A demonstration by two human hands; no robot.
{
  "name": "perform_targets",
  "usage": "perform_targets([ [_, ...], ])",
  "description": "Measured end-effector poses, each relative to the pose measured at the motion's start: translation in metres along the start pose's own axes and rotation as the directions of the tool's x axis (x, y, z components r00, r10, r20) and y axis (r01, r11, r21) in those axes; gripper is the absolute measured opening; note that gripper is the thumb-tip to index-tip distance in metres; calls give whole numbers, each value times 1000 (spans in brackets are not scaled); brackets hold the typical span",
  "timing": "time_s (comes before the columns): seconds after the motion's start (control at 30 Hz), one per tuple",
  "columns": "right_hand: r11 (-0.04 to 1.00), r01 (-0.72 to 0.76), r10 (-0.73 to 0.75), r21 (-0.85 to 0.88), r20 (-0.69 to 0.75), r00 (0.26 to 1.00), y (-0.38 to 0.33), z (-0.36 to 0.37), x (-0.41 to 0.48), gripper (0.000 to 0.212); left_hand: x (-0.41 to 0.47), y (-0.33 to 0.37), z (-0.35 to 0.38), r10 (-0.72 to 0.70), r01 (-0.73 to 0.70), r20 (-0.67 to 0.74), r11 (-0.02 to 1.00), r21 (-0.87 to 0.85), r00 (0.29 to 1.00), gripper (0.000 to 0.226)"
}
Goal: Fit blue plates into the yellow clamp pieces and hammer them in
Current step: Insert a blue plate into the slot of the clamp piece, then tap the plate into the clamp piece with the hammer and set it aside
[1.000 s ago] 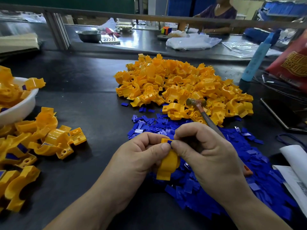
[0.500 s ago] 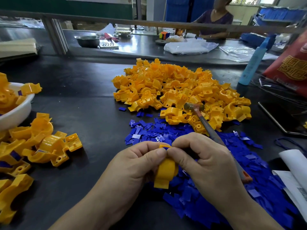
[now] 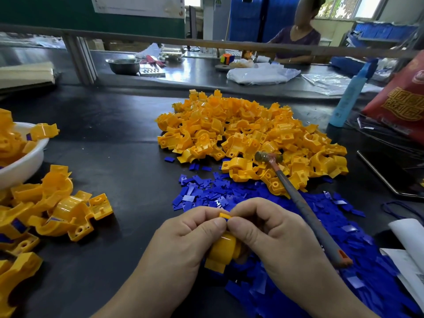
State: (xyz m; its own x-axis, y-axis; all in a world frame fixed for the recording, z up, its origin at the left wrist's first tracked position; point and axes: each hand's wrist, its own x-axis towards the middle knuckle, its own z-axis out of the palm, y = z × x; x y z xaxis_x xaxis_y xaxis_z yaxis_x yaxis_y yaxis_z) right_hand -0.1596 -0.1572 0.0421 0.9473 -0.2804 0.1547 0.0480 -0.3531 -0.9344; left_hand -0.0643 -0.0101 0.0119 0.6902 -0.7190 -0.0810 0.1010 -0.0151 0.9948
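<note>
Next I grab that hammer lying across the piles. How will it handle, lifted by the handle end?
The hammer probably feels head-heavy: small metal head, long thin handle, so it may dip forward. The shaft looks stiff. Resting on loose blue plates and yellow clamp pieces, it could skid and scatter them if pushed.

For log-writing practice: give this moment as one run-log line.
left hand: grips yellow plastic clamp piece | right hand: pinches its top edge | metal-headed hammer: beside right hand
</note>
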Motion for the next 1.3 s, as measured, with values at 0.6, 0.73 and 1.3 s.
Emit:
perform_targets([
  [0.6, 311, -441, 155, -842, -412, 898, 41, -66, 10, 46, 11, 19, -55, 22, 303, -363, 505, 808, 932, 24],
  [0.73, 324, -402, 60, -857, -405, 912, 40, -66, 8, 24, 10, 18, -62, 20, 389, -414, 305, 869, 910, 74],
  [1.3, 847, 2, 92, -531, 152, 984, -11, -12, -10, 47, 15, 6, -65, 135, 374, -395, 159, 914, 909, 45],
])
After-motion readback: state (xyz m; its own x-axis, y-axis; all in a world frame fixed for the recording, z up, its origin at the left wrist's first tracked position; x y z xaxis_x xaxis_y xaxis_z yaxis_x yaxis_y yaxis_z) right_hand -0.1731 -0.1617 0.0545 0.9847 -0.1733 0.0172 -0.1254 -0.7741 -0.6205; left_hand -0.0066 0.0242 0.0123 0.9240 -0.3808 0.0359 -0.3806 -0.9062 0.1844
